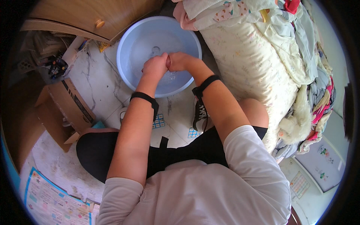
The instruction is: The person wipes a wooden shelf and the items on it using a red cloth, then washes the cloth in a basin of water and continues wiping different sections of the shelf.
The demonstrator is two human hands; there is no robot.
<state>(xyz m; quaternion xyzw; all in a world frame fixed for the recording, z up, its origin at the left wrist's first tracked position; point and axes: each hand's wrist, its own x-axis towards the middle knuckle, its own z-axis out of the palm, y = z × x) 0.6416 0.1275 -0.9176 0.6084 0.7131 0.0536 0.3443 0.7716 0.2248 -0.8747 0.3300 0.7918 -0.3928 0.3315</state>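
A round light-blue plastic basin (122,57) with water in it stands on the floor before me. Over its middle, my left hand (156,64) and my right hand (180,62) are closed and pressed together. A small reddish bit shows between them; whether it is a finger or a held thing cannot be told. Bubbles or splashes of water (172,75) show just below the hands. The palms and most fingers are hidden. Each forearm wears a black strap.
A wooden cabinet (70,14) stands behind the basin at the left. An open cardboard box (71,101) lies left of my knee. On the right is a bed with a floral cover (247,56), heaped clothes (305,53) and a white plush item (299,121).
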